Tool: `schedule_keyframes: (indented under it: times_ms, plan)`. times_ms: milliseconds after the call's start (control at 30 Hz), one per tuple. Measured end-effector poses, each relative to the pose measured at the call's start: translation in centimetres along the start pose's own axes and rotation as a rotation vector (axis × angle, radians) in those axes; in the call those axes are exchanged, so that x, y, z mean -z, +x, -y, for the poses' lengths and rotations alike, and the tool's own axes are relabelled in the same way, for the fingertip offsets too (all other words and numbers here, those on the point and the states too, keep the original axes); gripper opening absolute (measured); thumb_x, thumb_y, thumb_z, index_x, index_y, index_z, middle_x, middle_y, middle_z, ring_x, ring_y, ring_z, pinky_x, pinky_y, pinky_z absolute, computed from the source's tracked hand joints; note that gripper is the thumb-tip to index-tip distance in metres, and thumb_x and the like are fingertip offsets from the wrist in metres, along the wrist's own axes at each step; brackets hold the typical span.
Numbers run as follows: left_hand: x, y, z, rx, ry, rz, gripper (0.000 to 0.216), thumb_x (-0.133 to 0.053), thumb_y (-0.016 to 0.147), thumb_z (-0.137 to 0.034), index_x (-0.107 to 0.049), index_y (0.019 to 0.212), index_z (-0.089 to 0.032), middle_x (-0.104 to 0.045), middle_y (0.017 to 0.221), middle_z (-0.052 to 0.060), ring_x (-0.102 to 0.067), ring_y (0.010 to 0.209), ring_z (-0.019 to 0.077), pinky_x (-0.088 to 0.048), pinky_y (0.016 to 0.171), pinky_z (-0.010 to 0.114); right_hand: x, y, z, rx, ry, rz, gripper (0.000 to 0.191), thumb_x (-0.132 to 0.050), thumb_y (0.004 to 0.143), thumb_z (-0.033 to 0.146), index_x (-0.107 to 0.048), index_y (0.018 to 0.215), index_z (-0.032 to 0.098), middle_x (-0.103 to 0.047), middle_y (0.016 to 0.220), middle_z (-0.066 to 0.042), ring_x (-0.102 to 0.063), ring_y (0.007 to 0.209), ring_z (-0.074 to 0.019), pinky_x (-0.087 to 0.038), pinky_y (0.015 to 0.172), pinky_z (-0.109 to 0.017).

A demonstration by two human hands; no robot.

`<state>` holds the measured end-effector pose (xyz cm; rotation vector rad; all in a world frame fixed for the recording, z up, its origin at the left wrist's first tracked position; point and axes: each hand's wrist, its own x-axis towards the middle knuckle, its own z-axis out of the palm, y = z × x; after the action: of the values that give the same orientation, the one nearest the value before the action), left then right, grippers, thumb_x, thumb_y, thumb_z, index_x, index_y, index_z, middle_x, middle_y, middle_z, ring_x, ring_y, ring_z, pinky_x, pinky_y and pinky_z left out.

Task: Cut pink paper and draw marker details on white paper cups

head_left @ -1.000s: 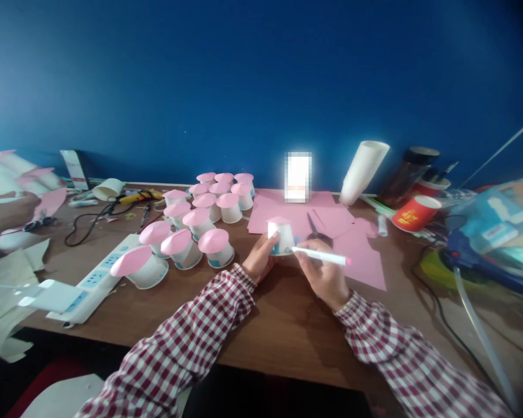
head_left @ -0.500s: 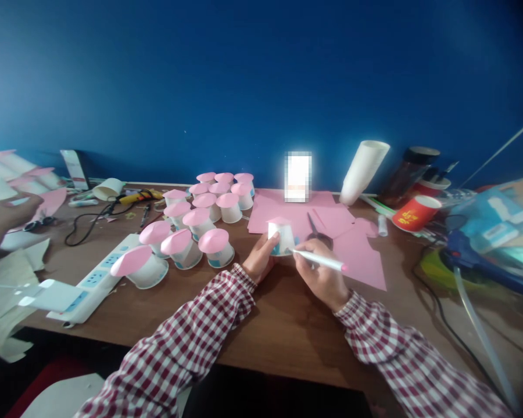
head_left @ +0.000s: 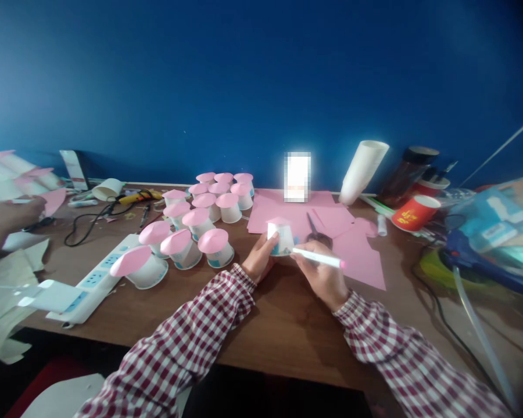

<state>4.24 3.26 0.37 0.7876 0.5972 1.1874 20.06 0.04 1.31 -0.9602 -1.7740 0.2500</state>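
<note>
Upside down in my left hand (head_left: 260, 258) is a white paper cup (head_left: 281, 239), with a bit of pink on top. My fingers wrap its left side. My right hand (head_left: 320, 273) grips a white marker pen (head_left: 317, 257) with a pink end, its tip at the cup's lower right edge. Whether the tip touches the cup I cannot tell. Just behind my right hand lie dark-handled scissors (head_left: 317, 235), partly hidden, on pink paper sheets (head_left: 361, 264). Left of my hands stand several upturned paper cups with pink cone tops (head_left: 213, 241).
A white power strip (head_left: 98, 278) lies at the left. Beyond it a co-worker's hand (head_left: 20, 212) is among cups and paper. A stack of paper cups (head_left: 362, 171) leans at the back. Right are a red cup (head_left: 416, 212), a blue glue gun (head_left: 462, 249) and its cable.
The pen in my right hand has shifted slightly, its pink end tipping up a little. My left hand and the cup stay nearly still. The co-worker's hand has moved slightly right.
</note>
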Motion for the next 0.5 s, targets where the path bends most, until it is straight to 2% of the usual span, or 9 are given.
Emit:
schedule_keyframes:
  times_ms: [167, 300, 500]
  plan:
    - [0.0, 0.1, 0.0, -0.005, -0.001, -0.005, 0.041, -0.075, 0.079, -0.042, -0.066, 0.106, -0.012, -0.072, 0.091, 0.007, -0.067, 0.081, 0.0167, -0.053, 0.079, 0.029, 0.1, 0.1, 0.2, 0.017, 0.004, 0.008, 0.009, -0.063, 0.093, 0.029, -0.066, 0.09, 0.021, -0.071, 0.082, -0.004, -0.067, 0.076, -0.0193, -0.056, 0.069, -0.033]
    - [-0.2, 0.0, -0.2, -0.002, -0.012, -0.025, 0.044, -0.076, 0.078, -0.042, -0.065, 0.109, -0.013, -0.072, 0.097, 0.008, -0.069, 0.088, 0.0201, -0.053, 0.085, 0.033, 0.2, 0.4, 0.8, 0.021, 0.025, 0.06, 0.009, -0.06, 0.094, 0.025, -0.067, 0.091, 0.021, -0.07, 0.083, -0.005, -0.067, 0.076, -0.0182, -0.056, 0.071, -0.032]
    - [-0.2, 0.0, -0.3, 0.011, -0.026, -0.021, 0.044, -0.074, 0.08, -0.041, -0.064, 0.112, -0.013, -0.073, 0.099, 0.009, -0.07, 0.091, 0.021, -0.055, 0.087, 0.034, 0.1, 0.4, 0.9, 0.022, 0.058, 0.031, 0.007, -0.06, 0.092, 0.022, -0.066, 0.089, 0.02, -0.069, 0.082, -0.004, -0.066, 0.077, -0.0176, -0.056, 0.074, -0.032]
